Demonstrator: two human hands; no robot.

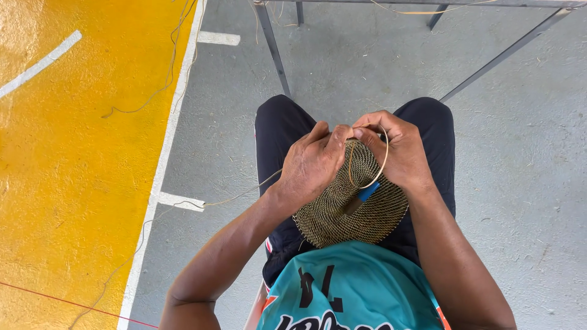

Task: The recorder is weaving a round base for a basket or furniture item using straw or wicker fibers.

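I hold the woven disc (342, 214) on my lap, tilted against my thighs so its far rim faces the work. My left hand (312, 164) grips the disc's rim at about 11 o'clock, fingers curled over the edge and thumb pressed toward the top, which steadies the coil where the stitching happens. My right hand (400, 153) meets it at 12 o'clock; thumb and forefinger pinch the pale fibre strand (382, 165), which loops down across the disc face and back up, kept slack so it can be drawn through. Both hands are together at the rim, each closed on its piece.

A tool with a blue handle (365, 194) lies on the disc face near centre, pointing toward 7 o'clock; it appears to be an awl, though its tip is hard to make out. A long loose strand (244, 194) trails off at 9 o'clock across the grey floor (526, 183). Metal frame legs (274, 49) stand at 12 o'clock.
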